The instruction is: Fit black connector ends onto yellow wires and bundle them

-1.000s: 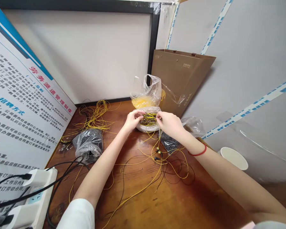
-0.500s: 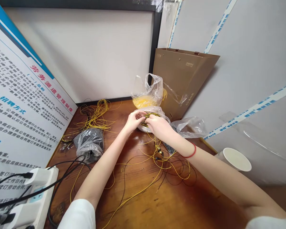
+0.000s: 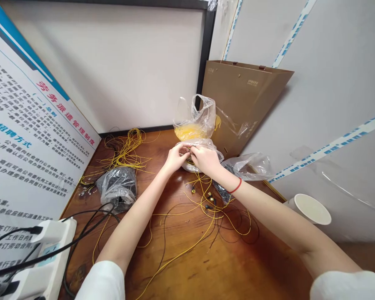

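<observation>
My left hand and my right hand meet over a clear plastic bag at the back of the wooden table. Their fingertips are pinched together, almost touching, on thin yellow and black wire. Most of the wire coil is hidden behind the fingers. Below the hands, loose yellow wires trail over the tabletop, mixed with dark strands. Small black and brass-coloured connectors lie among them.
A clear bag of yellow pieces stands behind the hands, beside a brown paper bag. On the left are a yellow wire bundle, a bag of black items and a power strip. A white cup is at right.
My right hand has drawn slightly inward, its wrist turning and lowering, and now covers more of the coil. My left hand stays almost still. More connectors show below the hands.
</observation>
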`<state>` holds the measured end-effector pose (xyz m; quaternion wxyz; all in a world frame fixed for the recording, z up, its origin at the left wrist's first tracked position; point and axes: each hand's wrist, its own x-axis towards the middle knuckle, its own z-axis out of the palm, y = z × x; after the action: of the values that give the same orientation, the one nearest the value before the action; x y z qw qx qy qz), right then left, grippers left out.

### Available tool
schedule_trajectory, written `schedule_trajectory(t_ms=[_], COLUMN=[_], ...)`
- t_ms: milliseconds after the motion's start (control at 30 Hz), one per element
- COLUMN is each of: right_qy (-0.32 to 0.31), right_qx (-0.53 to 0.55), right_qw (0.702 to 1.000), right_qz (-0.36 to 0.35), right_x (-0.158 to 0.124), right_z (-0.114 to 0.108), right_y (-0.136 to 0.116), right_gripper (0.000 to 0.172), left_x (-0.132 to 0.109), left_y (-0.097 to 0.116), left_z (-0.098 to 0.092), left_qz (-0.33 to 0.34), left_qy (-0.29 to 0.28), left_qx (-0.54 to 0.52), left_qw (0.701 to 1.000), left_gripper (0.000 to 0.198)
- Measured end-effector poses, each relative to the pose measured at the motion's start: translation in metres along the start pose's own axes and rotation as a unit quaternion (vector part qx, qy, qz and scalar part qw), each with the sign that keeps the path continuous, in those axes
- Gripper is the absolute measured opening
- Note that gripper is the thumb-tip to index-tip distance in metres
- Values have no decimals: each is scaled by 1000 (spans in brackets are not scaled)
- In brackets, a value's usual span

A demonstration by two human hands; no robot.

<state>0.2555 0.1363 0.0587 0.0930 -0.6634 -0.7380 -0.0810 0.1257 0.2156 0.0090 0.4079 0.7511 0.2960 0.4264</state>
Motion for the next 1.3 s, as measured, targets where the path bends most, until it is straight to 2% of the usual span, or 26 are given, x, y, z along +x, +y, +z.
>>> schedule_trajectory(t_ms=[200, 400, 533, 633, 767, 867, 933, 967, 1067, 1133, 1200, 1233, 1300], right_qy=[77, 189, 275, 301, 369, 409, 373, 326, 108, -1, -33, -34, -35], right_qx=[84, 175, 289, 366, 408, 426, 446, 460, 494, 485, 417, 354, 218], right_qw=[992, 966, 917, 880, 832, 805, 812, 824, 860, 871, 906, 933, 975], right_qz=[-49, -34, -27, -43, -69, -56, -46, -51, -75, -78, -66, -57, -36], right_x=[-9, -31, -46, -52, -50, -44, -40, -38, -38, -42, -48, -51, -58], right_z=[-11, -42, -68, -82, -104, -120, -122, -120, -105, -93, -85, -82, -78], right_y=[7, 9, 6, 5, 7, 12, 17, 21, 33, 40, 44, 45, 45], right_gripper=[19, 15, 8, 8, 10, 13, 13, 13, 18, 25, 19, 14, 17], left_x=[-7, -6, -3, -1, 2, 5, 8, 8, 9, 7, 3, 0, -5], left_y=[2, -1, -5, -4, -1, 0, 1, 3, 12, 22, 33, 39, 49], left_z=[-1, 11, 20, 23, 24, 26, 27, 27, 21, 12, 1, -3, -7], left_qz=[40, 46, 43, 52, 56, 53, 53, 56, 77, 94, 105, 108, 113], left_qy=[-37, -3, 8, -11, -28, -21, -22, -29, -84, -136, -174, -184, -196], left_qx=[56, 121, 148, 153, 157, 156, 153, 150, 135, 131, 140, 151, 177], left_qw=[997, 992, 988, 987, 986, 986, 987, 987, 984, 978, 969, 965, 958], left_gripper=[45, 49, 32, 24, 22, 26, 33, 40, 62, 66, 62, 57, 46])
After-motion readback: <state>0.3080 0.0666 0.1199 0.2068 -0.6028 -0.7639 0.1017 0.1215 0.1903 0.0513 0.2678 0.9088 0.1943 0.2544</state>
